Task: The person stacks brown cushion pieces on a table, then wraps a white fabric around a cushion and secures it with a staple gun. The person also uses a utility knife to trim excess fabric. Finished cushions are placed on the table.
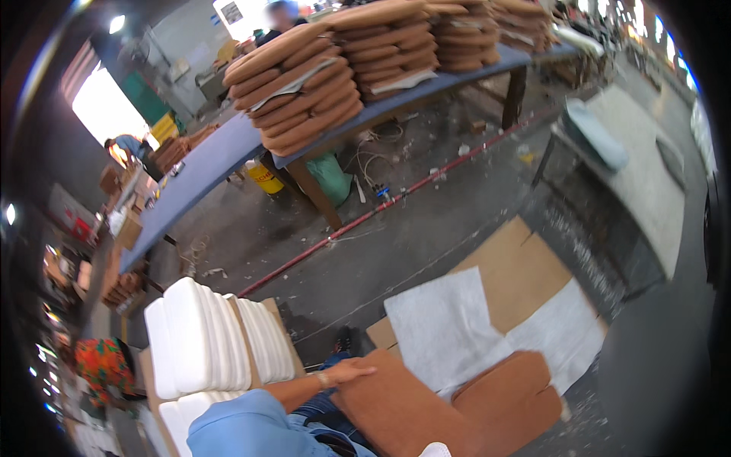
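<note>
My left hand [349, 372], reaching out of a light blue sleeve, grips the upper left edge of a brown, flat, rounded cushion [403, 407]. The cushion is tilted in front of my body. Right beside it, more brown cushions [509, 400] lie partly on white fabric sheets [440, 320], which are spread over flat cardboard [518, 266] on the floor. My right hand does not show. A small white shape [435, 451] at the bottom edge, against the brown cushion, is too cut off to name.
White foam cushions [198, 335] stand in packed rows at my left. Ahead, a long blue-topped table [396, 107] carries tall stacks of brown cushions [297, 91]. A red pipe [335, 234] crosses the floor. At right stands a pale-topped table [640, 167]. Other people are farther off.
</note>
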The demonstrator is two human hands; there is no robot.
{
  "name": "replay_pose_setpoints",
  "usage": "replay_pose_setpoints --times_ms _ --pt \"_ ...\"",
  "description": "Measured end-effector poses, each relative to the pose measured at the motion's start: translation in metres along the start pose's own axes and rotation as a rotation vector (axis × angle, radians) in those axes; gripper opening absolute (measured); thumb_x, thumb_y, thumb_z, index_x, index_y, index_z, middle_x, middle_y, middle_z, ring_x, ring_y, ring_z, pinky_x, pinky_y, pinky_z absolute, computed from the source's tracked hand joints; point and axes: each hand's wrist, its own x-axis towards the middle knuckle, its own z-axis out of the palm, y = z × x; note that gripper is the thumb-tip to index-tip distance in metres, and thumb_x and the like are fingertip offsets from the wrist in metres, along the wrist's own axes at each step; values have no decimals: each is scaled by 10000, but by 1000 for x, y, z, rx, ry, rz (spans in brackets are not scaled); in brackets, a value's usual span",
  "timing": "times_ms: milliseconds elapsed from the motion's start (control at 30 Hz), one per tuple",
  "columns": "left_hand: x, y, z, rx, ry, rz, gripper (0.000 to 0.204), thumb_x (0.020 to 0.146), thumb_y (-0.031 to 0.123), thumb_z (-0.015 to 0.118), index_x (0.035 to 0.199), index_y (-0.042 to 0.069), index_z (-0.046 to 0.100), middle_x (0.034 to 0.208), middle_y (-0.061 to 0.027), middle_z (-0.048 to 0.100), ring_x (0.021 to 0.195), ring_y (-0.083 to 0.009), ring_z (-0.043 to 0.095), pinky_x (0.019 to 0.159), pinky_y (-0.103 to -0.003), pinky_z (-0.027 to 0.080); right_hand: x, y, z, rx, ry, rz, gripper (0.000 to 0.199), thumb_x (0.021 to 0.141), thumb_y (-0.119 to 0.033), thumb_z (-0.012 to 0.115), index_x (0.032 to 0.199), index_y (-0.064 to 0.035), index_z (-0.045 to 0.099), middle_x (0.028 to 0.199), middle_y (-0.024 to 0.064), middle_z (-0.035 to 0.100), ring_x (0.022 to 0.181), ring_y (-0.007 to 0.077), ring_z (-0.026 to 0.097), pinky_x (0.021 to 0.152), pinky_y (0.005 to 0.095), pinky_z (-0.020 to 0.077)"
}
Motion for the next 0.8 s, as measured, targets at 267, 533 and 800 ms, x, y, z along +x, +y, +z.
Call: replay_pose_setpoints --times_ms 267,533,800 --pt "-31 98 -258 -386 135 419 596 876 349 833 1311 -4 631 1191 -91 717 1070 -172 663 956 -333 533 -80 -86 286 -120 -128 -75 723 980 -467 630 1529 -43 428 1488 144 541 1349 318 533 1149 480 406" --pt "-230 259 -480 -312 383 1292 788 852 324 810 1476 -28 482 1413 -139 583 1317 -222 531 1136 -383 402 -85 -136 546 -29 -928 -615 701 945 -386 667 1518 -66 421 1488 111 533 1332 307 548 1080 498 493" --pt "-372 444 -562 -396 801 1991 866 894 388 786 1523 -53 387 1400 -174 570 1305 -262 537 1097 -363 432 -174 -209 817 543 -841 -910 733 892 -477 672 1469 -79 457 1440 108 530 1281 301 558 1019 495 503"
